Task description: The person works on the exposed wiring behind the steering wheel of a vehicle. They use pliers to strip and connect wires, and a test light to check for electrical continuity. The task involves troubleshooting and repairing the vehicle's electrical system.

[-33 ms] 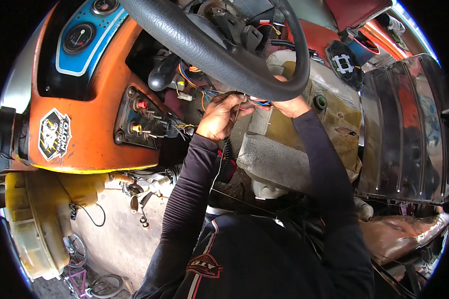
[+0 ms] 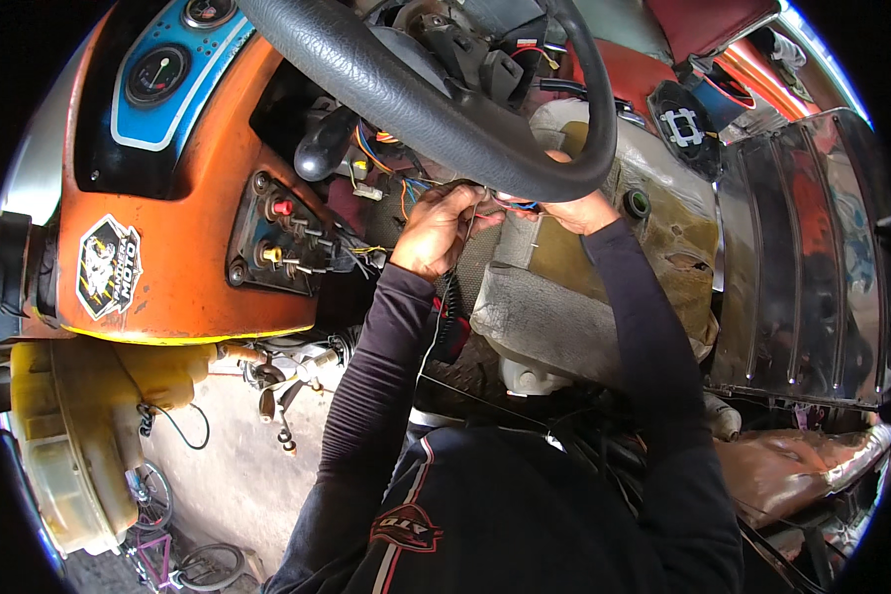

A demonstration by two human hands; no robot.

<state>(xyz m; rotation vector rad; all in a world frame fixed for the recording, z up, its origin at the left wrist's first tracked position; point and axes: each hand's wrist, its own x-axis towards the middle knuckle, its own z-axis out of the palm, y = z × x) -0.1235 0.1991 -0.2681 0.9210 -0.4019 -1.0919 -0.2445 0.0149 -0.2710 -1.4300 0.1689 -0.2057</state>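
Beneath the black steering wheel [image 2: 436, 109], both hands work close together on thin wires. My left hand [image 2: 432, 234] is closed, thumb and fingertips pinching a thin wire that hangs down past a coiled black cord [image 2: 450, 302]. Just to the right is my right hand [image 2: 586, 210], its fingers partly hidden by the wheel rim and curled at a small bundle of blue and red wires [image 2: 521, 207]. The wire ends between the fingers are too small to make out. Loose orange and blue wires [image 2: 406, 193] and a pale connector [image 2: 368, 191] lie beyond my left hand.
At left stands an orange dashboard [image 2: 188, 238] with gauges and a switch panel [image 2: 277, 238]. A worn seat [image 2: 549, 312] lies under my right forearm. A yellowed plastic tank [image 2: 74, 436] hangs at lower left. Ribbed dark panels [image 2: 797, 257] stand at far right.
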